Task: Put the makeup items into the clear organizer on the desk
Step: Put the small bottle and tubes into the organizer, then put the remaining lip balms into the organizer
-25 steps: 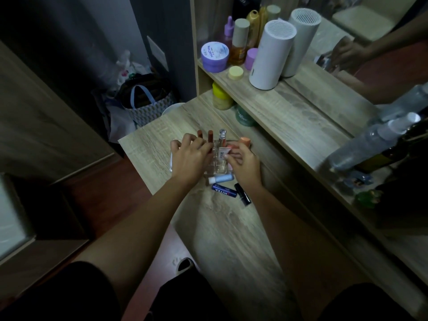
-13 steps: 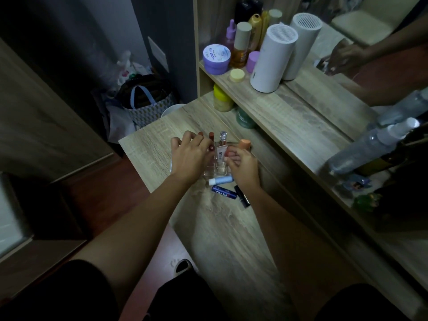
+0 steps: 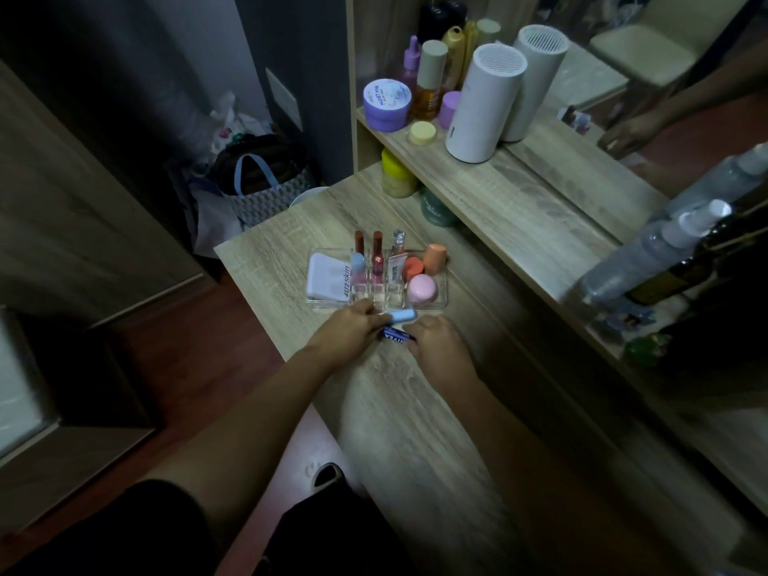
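Wood-grain desk (image 3: 415,409) runs from the lower centre of the frame to a raised shelf (image 3: 519,201) and mirror at upper right. At mid-frame sits the clear organizer (image 3: 440,303), its rim just beyond both hands. Its left bay holds a white compact (image 3: 328,278); the narrow middle slots hold two red lip tubes (image 3: 377,255), a clear-capped tube (image 3: 397,239) and a small white tube (image 3: 395,270), all upright. The right bay holds an orange sponge (image 3: 434,257), a red-orange puff (image 3: 413,268) and a pink puff (image 3: 422,288).

Just below the organizer, the left hand (image 3: 353,330) curls its fingers around one end of a light-blue tube (image 3: 402,315), which lies nearly level and points right. The right hand (image 3: 436,345) rests knuckles-up on the desk, fingers bent over a dark-blue stick (image 3: 397,336); whether it actually grips the stick cannot be told. Both sticks lie outside the organizer.

On the shelf at upper centre stand a purple jar (image 3: 386,103), assorted bottles (image 3: 430,85) and a white cylinder (image 3: 484,103). A spray bottle (image 3: 648,255) blurs at right.
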Available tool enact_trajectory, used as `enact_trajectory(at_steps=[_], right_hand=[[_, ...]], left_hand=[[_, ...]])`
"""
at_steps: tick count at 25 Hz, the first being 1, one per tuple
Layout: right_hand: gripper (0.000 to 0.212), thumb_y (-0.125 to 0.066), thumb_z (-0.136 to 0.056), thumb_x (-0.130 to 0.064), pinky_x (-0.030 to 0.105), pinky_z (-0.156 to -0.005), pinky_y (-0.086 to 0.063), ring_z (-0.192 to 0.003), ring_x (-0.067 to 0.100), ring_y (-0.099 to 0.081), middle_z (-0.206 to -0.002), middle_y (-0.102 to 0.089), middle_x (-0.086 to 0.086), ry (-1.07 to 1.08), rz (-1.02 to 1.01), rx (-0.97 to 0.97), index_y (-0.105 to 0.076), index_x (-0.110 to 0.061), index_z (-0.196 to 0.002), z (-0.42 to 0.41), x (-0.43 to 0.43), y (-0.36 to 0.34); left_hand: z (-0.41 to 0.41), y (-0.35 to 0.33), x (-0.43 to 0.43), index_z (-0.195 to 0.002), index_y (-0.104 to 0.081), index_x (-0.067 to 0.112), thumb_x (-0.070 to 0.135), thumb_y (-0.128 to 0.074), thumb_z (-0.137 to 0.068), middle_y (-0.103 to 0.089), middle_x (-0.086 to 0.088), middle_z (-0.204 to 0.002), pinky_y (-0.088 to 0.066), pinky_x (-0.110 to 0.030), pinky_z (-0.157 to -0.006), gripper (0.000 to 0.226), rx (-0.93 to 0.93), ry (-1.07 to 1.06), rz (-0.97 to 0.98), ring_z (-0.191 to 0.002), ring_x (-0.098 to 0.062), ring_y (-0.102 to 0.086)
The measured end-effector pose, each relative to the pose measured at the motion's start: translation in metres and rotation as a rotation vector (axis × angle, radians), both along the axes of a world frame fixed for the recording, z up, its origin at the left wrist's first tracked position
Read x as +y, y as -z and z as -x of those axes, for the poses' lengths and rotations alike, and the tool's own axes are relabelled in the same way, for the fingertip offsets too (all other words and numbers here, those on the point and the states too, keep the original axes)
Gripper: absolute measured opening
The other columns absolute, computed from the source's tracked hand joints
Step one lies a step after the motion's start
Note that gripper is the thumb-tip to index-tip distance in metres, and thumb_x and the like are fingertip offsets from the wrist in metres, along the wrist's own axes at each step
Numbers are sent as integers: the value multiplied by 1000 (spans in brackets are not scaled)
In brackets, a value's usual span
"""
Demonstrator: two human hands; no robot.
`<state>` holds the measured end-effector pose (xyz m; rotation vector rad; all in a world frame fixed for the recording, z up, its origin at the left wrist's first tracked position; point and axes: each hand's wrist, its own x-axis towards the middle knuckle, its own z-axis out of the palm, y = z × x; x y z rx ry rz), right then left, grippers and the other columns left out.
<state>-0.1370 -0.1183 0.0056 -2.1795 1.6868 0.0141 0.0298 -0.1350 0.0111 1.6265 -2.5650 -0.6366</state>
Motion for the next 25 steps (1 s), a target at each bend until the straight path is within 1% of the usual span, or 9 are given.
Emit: enact_trajectory(at_steps=[2,5,9,11,15,19,21,23,25], right_hand=[[30,-45,-96,-14,35,-94,-42,-112,27,-53,-121,-61,12,-48,-7,82,-60,-8,-121,-4,0,1],[26,-45,-94,-14,35,-91,-40,-110,28,-52,-116,-61,13,-73,3,102,-59,-8,-115,-6,-1,2],[25,-51,-93,-17,36,-90,-42,-109,28,-52,-117,-61,13,-40,-10,53,-54,-9,-116,-9,-1,4],[27,-53,-92,-15,36,-90,-43,-110,29,-53,-119,-59,13,-36,-26,53,-51,-9,-119,-12,-1,5],[30,-53,-92,-12,36,-90,-44,-109,29,-54,-120,-57,14,-53,-59,93,-53,-8,-121,-16,2,5],[24,-54,-90,-18,37,-81,-51,-95,27,-60,-109,-62,11,37,-104,52,-61,-14,-113,-10,9,7],[22,-58,-87,-20,31,-75,-50,-91,26,-63,-103,-68,9,95,-121,-38,-66,-17,-108,-6,11,7],[24,-64,-83,-17,29,-78,-52,-90,22,-68,-100,-73,9,278,-136,-309,-68,-14,-106,-6,9,3],[26,-68,-81,-12,23,-77,-57,-82,8,-69,-99,-74,7,445,-111,-615,-67,-11,-107,-14,1,-4]], left_hand=[[1,3,-3,-128,-58,18,22,-50,-95,-55,-18,-114,-48,-36,-79,34,-31,-7,14,-94,-33,-59],[-17,6,8,-123,-63,15,19,-56,-92,-57,-21,-109,-50,-36,-78,32,29,-56,41,-90,-34,-61],[-42,9,28,-100,-73,4,6,-69,-81,-63,-21,-86,-55,-33,-64,19,113,-54,133,-72,-33,-65],[-37,9,27,-96,-71,2,9,-68,-83,-66,-21,-89,-54,-34,-65,16,135,-161,140,-78,-33,-66],[-17,13,15,-110,-62,5,20,-62,-87,-65,-18,-106,-45,-37,-82,28,70,-271,-21,-99,-33,-59],[-20,12,17,-107,-65,8,24,-62,-85,-68,-16,-105,-46,-35,-79,27,23,-285,-104,-95,-31,-61],[-24,11,25,-97,-69,8,26,-64,-83,-73,-13,-97,-47,-33,-75,23,39,-323,-139,-88,-28,-64],[-27,5,31,-86,-69,10,27,-70,-79,-73,-8,-85,-44,-27,-69,18,210,-480,-156,-79,-23,-65],[-27,-6,25,-76,-63,15,24,-72,-76,-67,-4,-73,-42,-22,-61,13,388,-612,-107,-70,-18,-61]])
